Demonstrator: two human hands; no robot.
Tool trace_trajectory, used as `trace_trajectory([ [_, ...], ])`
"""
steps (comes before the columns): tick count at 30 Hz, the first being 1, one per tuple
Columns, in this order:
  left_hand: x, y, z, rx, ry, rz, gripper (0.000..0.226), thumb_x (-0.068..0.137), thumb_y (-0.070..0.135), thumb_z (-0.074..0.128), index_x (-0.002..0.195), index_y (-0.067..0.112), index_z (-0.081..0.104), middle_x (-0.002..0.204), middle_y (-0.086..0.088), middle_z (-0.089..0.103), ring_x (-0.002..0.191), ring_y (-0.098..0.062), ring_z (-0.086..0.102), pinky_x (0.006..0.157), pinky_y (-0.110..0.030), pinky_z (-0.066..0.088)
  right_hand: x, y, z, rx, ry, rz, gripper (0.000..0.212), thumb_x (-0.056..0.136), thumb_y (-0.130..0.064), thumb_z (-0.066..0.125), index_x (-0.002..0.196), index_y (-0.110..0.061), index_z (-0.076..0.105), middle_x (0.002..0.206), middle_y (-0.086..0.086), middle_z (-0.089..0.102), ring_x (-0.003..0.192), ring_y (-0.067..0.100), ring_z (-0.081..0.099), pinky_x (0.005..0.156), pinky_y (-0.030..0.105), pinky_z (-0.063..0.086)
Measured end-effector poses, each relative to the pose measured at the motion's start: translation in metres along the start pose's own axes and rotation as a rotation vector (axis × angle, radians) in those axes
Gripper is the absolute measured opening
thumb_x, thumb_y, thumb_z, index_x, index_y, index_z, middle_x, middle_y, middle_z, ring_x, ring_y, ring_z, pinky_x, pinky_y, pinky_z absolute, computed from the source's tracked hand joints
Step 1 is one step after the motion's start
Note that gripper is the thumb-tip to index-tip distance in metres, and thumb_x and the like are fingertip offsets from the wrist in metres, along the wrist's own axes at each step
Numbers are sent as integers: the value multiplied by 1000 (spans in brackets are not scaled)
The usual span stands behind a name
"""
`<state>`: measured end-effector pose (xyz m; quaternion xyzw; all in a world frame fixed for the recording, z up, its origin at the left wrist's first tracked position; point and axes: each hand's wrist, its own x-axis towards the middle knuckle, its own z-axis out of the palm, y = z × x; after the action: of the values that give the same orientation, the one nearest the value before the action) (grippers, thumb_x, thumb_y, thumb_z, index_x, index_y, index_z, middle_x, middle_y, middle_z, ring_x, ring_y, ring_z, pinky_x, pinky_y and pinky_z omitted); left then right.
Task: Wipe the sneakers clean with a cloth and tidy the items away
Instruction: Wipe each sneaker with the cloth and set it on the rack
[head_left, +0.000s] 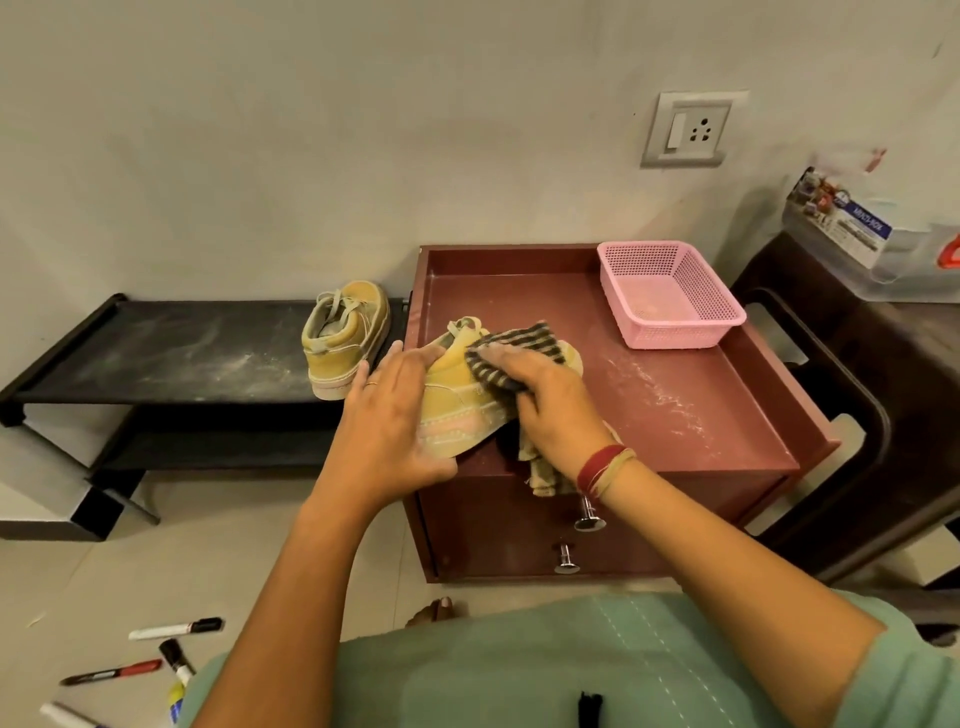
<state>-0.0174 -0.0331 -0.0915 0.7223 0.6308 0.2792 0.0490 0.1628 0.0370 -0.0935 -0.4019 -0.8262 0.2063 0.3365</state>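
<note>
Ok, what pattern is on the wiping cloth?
Dark brown and tan stripes on the cloth, seen in the head view.

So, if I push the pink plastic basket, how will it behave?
The pink basket looks empty and perforated, so probably light and easy to slide. Its wide flat base suggests it would not tip.

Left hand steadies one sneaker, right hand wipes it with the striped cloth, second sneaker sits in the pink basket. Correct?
One error: the second sneaker stands on the black rack, not in the pink basket; the head view shows it. The rest holds: left hand steadies the first sneaker, right hand wipes it with the striped cloth.
</note>
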Motion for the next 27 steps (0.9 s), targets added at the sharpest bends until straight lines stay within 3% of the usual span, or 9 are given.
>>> trace_trajectory([
  [2, 0, -1, -1, -11, 2, -5, 97, 53, 36, 77, 138, 23, 31, 136, 1, 43, 141, -24, 24, 115, -47, 11, -5, -5, 4, 24, -97, -137, 65, 71, 13, 44, 127, -17, 56, 135, 2, 53, 128, 9, 43, 113, 23, 26],
  [6, 0, 3, 0, 1, 10, 26, 96, 53, 30, 78, 137, 23, 32, 137, 0, 43, 143, -25, 22, 115, -45, 10, 7, 6, -4, -3, 76, 87, 62, 75, 15, 42, 127, -16, 57, 133, 4, 55, 127, 17, 46, 109, 18, 25],
  [10, -1, 1, 1, 21, 14, 32, 96, 54, 31, 78, 137, 21, 32, 140, -1, 41, 143, -22, 19, 115, -44, 12, 6, -4, 1, 107, -72, -110, 64, 71, 15, 43, 126, -15, 58, 129, 3, 58, 124, 12, 48, 111, 19, 28],
  [14, -2, 6, 2, 70, -2, 94, 93, 54, 24, 78, 134, 24, 32, 141, 3, 40, 144, -23, 17, 116, -49, 14, 17, 13, -5, 34, 99, 145, 60, 75, 14, 41, 124, -15, 60, 127, 5, 60, 122, 19, 52, 107, 16, 29],
  [19, -3, 3, 2, 75, 7, 87, 92, 54, 22, 79, 131, 24, 29, 140, 2, 40, 144, -23, 17, 115, -54, 19, 10, -3, -3, 108, -52, -82, 62, 71, 14, 43, 123, -14, 60, 126, 4, 60, 121, 12, 50, 109, 20, 30],
  [23, -3, 8, 2, 116, -10, 128, 88, 54, 18, 77, 131, 26, 34, 138, 4, 40, 145, -21, 15, 115, -52, 17, 18, 20, -12, -59, 47, 161, 57, 78, 10, 42, 124, -19, 60, 126, 5, 60, 119, 23, 53, 107, 31, 37],
  [27, -1, 2, 0, 70, -3, 83, 94, 54, 25, 79, 136, 22, 32, 141, 2, 38, 144, -19, 17, 112, -52, 26, 5, -4, -8, 51, -71, -52, 62, 73, 15, 44, 124, -17, 60, 127, 0, 59, 121, 8, 48, 109, 18, 30],
])
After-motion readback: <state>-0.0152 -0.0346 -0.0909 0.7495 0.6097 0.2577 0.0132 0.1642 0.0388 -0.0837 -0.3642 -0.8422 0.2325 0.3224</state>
